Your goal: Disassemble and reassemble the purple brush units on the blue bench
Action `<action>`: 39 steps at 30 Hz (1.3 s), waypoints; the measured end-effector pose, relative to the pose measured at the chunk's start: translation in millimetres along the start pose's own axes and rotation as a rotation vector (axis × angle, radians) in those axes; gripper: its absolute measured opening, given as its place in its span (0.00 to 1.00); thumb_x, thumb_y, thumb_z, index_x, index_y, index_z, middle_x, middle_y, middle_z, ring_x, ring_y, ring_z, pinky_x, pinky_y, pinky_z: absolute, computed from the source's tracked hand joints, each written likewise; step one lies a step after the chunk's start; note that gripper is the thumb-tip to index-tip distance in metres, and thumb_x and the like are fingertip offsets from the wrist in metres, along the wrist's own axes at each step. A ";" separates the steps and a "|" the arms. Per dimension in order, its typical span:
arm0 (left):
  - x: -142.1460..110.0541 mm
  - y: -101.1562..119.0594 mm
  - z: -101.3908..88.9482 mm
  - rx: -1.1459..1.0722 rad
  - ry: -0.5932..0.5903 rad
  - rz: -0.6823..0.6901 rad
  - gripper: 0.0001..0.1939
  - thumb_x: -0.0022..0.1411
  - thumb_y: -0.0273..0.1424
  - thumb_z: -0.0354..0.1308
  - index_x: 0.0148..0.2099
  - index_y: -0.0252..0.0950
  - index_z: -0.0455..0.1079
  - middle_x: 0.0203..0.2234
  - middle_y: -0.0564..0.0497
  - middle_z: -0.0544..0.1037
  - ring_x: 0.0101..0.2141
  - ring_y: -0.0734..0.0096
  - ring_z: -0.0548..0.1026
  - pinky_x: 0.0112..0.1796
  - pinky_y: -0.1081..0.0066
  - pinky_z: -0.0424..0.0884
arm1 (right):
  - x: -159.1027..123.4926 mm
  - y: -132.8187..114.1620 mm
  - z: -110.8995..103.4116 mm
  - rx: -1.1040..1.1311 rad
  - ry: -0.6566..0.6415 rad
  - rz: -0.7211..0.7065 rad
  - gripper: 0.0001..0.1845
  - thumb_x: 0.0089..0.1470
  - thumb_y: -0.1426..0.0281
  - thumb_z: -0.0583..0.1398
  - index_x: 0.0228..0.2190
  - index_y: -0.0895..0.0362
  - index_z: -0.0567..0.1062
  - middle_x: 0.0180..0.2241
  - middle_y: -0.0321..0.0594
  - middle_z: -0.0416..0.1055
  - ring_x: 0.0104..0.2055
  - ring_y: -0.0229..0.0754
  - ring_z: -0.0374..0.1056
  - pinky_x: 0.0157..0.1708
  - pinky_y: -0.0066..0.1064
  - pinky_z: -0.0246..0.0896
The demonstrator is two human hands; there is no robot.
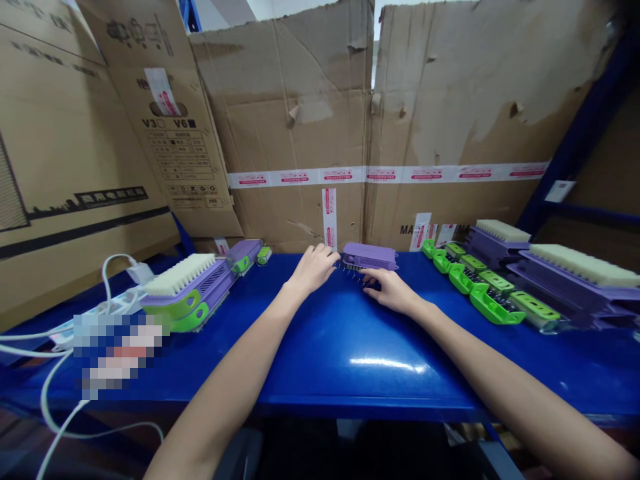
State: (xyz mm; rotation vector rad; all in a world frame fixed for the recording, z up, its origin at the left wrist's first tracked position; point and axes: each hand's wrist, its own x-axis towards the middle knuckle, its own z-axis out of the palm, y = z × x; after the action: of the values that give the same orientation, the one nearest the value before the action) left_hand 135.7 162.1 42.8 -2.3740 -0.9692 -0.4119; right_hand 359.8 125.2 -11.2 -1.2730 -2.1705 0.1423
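Worktop has the purple shell at far centre, just beyond both hands, no green part visible on it. Dark wiry bits show between the left hand and right hand; fingers bent on both, can't tell if either grips. At left, a purple-green stack looks assembled, cream pad on top. At right, green holders sit in a separate row. Looks partway: centre piece unfinished, judging by the stack.
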 end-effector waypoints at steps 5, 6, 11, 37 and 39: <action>-0.2 0.1 0.0 0.013 0.024 -0.002 0.10 0.63 0.30 0.54 0.46 0.36 0.67 0.40 0.47 0.72 0.43 0.60 0.67 0.39 0.65 0.59 | -0.2 0.0 0.3 -0.003 0.001 -0.001 0.26 0.47 0.76 0.61 0.50 0.57 0.70 0.39 0.42 0.74 0.40 0.42 0.69 0.44 0.35 0.64; -0.3 -0.1 -0.1 0.013 0.026 -0.008 0.10 0.63 0.30 0.55 0.47 0.36 0.67 0.41 0.46 0.72 0.44 0.60 0.67 0.39 0.65 0.59 | -0.1 0.0 0.4 -0.002 0.000 -0.001 0.26 0.48 0.76 0.61 0.50 0.56 0.70 0.40 0.42 0.74 0.40 0.42 0.69 0.44 0.35 0.64; -0.8 -1.1 -0.3 0.009 0.022 -0.032 0.11 0.62 0.31 0.55 0.47 0.35 0.67 0.42 0.46 0.72 0.44 0.60 0.66 0.40 0.65 0.59 | -0.1 -0.1 0.3 -0.011 -0.002 -0.001 0.26 0.48 0.77 0.61 0.50 0.57 0.70 0.40 0.41 0.74 0.41 0.42 0.69 0.44 0.35 0.64; -5.7 -21.4 10.4 -0.047 -0.026 -0.216 0.14 0.67 0.34 0.46 0.49 0.34 0.65 0.41 0.43 0.75 0.45 0.60 0.71 0.43 0.64 0.62 | -1.7 1.4 -0.3 -0.007 -0.022 0.012 0.24 0.49 0.75 0.59 0.51 0.58 0.69 0.37 0.43 0.74 0.38 0.40 0.70 0.40 0.32 0.65; -5.7 -21.9 9.1 -0.050 -0.036 -0.238 0.14 0.68 0.35 0.46 0.48 0.33 0.66 0.39 0.42 0.76 0.44 0.60 0.71 0.43 0.64 0.62 | -1.6 1.3 -0.3 -0.006 -0.023 0.015 0.24 0.49 0.75 0.59 0.50 0.58 0.69 0.37 0.43 0.74 0.38 0.40 0.70 0.41 0.32 0.65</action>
State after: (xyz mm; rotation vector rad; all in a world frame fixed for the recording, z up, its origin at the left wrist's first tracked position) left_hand 116.8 177.4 40.8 -2.3251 -1.2777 -0.4887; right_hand 361.6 124.5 -12.2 -1.2968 -2.1824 0.1573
